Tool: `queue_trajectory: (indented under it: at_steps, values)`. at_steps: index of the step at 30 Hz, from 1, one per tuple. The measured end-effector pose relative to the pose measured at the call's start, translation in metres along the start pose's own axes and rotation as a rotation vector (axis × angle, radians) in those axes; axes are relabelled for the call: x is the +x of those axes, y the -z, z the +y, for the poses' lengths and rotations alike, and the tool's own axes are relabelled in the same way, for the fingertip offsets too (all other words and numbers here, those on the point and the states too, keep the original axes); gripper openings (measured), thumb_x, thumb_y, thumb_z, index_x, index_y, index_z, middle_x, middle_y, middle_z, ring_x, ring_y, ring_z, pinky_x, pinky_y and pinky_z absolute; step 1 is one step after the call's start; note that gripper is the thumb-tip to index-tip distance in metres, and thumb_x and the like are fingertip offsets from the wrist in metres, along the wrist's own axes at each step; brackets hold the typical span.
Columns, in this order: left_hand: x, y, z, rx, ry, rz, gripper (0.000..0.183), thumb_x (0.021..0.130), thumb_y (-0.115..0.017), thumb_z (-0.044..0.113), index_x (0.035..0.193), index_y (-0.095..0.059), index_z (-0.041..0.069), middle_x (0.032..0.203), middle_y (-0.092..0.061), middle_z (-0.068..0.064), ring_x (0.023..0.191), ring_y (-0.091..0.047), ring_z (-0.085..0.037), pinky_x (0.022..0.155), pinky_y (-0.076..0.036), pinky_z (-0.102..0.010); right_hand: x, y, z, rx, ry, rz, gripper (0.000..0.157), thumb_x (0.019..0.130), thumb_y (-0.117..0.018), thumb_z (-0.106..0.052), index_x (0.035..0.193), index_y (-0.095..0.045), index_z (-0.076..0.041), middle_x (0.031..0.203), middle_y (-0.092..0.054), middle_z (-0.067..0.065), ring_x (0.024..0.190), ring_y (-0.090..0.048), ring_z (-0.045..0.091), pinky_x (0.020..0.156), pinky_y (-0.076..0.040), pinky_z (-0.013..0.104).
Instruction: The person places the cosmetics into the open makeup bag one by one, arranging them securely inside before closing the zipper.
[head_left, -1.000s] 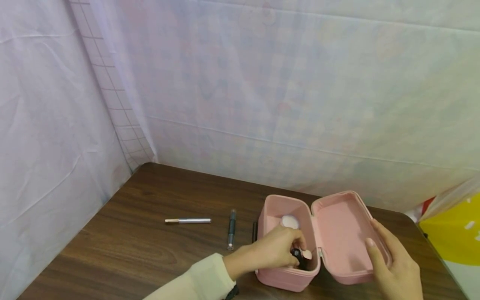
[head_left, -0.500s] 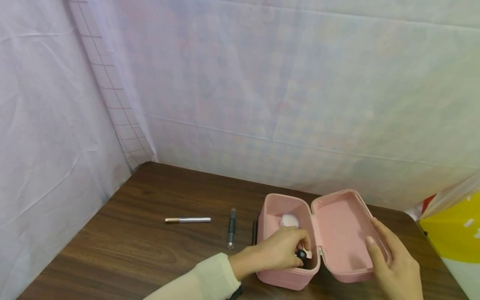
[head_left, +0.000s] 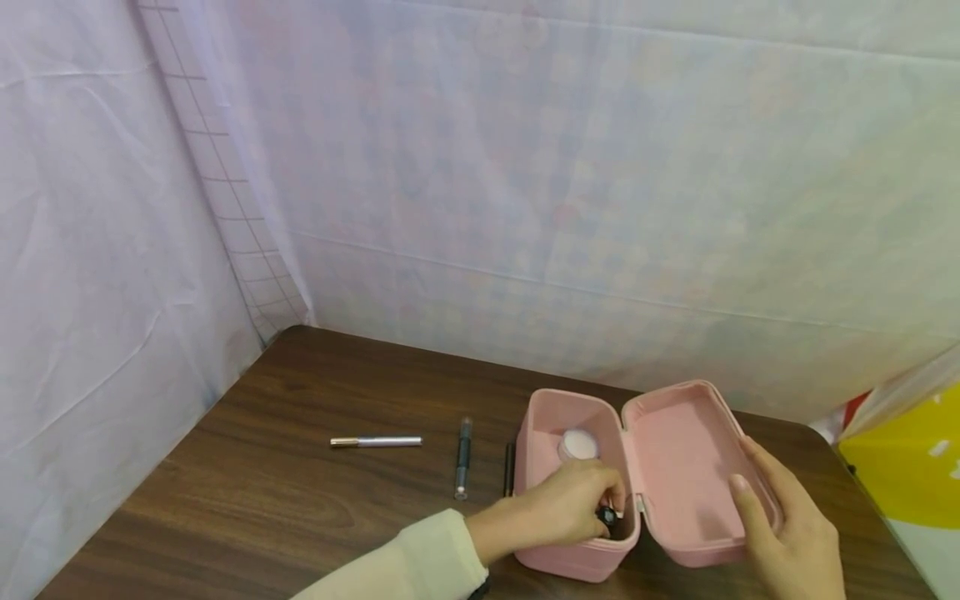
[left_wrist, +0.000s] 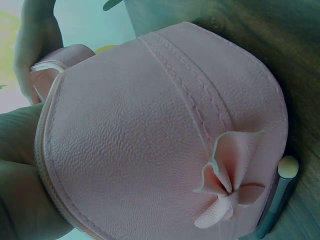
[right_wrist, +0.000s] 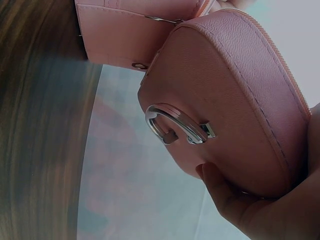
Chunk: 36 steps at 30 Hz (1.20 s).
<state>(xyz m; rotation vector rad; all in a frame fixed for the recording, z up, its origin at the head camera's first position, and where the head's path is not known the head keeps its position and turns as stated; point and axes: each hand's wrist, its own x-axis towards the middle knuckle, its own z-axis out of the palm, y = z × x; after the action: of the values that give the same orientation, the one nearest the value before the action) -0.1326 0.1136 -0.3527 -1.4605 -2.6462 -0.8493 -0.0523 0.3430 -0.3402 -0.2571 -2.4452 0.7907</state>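
A pink zip case (head_left: 525, 450) stands on the table with its lid (head_left: 686, 467) swung out to the right. My left hand (head_left: 573, 500) reaches inside it. Its thumb and fingers pinch a small black item (head_left: 607, 516) with a round end; the rest of that item is hidden. Behind the hand, a round white-topped container (head_left: 580, 444) lies in the case. My right hand (head_left: 787, 517) grips the lid's outer edge, thumb over the rim. The right wrist view shows the lid's metal-trimmed handle (right_wrist: 175, 120) near my right hand (right_wrist: 255, 210).
A silver pen-like stick (head_left: 378, 442) and a dark tube (head_left: 463, 458) lie on the wooden table (head_left: 262, 492) left of the case. Against the case's left side is a dark stick with a tan tip (left_wrist: 288, 167). A pale curtain (head_left: 525, 208) hangs behind.
My left hand has shifted slightly right inside the case with the black item. A pale piece seen beside that item earlier is now mostly covered. The right hand and lid have stayed put.
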Motion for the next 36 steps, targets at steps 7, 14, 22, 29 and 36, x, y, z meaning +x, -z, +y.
queue_trajectory:
  at_steps: [7, 14, 22, 29, 36]
  values:
    - [0.0027, -0.002, 0.0022, 0.052, 0.022, -0.012, 0.032, 0.066, -0.085, 0.007, 0.085, -0.062, 0.017, 0.078, -0.052, 0.012, 0.073, -0.045, 0.004, 0.064, -0.035, -0.006, 0.0003, 0.0008, -0.0008, -0.013, 0.002, -0.002, 0.048, 0.095, -0.058, -0.027, 0.142, -0.047, -0.033, 0.14, -0.049, 0.004, 0.109, -0.052, 0.043, 0.089, -0.025, 0.009]
    - [0.005, -0.0047, 0.0044, 0.153, 0.015, -0.014, 0.03, 0.066, -0.087, 0.013, 0.085, -0.065, 0.021, 0.079, -0.054, 0.014, 0.077, -0.047, 0.004, 0.067, -0.035, -0.005, 0.0004, 0.0, 0.0016, -0.01, 0.003, 0.012, 0.048, 0.095, -0.059, -0.027, 0.141, -0.048, -0.033, 0.13, -0.037, -0.035, 0.11, -0.051, 0.043, 0.094, -0.022, 0.011]
    - [0.0049, -0.007, 0.002, 0.2, -0.022, 0.001, 0.028, 0.067, -0.087, 0.018, 0.086, -0.066, 0.021, 0.084, -0.057, 0.014, 0.082, -0.049, 0.004, 0.074, -0.037, -0.006, 0.0002, -0.0007, 0.0005, -0.014, 0.013, 0.021, 0.048, 0.094, -0.06, -0.027, 0.14, -0.048, -0.034, 0.121, -0.031, -0.045, 0.109, -0.051, 0.041, 0.089, -0.022, 0.006]
    - [0.0059, -0.0063, 0.0016, 0.204, -0.044, -0.022, 0.027, 0.067, -0.087, 0.019, 0.085, -0.067, 0.022, 0.083, -0.054, 0.013, 0.077, -0.047, 0.003, 0.069, -0.035, -0.006, -0.0003, -0.0014, 0.0005, -0.014, 0.009, 0.009, 0.048, 0.094, -0.06, -0.027, 0.141, -0.048, -0.033, 0.137, -0.043, -0.023, 0.11, -0.051, 0.042, 0.092, -0.022, 0.008]
    - [0.009, -0.0063, 0.0006, 0.171, -0.062, -0.043, 0.026, 0.068, -0.087, 0.021, 0.086, -0.067, 0.021, 0.082, -0.055, 0.013, 0.076, -0.046, 0.004, 0.069, -0.035, -0.007, 0.0005, -0.0005, 0.0012, -0.005, 0.011, 0.006, 0.048, 0.095, -0.059, -0.026, 0.141, -0.048, -0.033, 0.131, -0.036, -0.036, 0.114, -0.049, 0.042, 0.097, -0.021, 0.012]
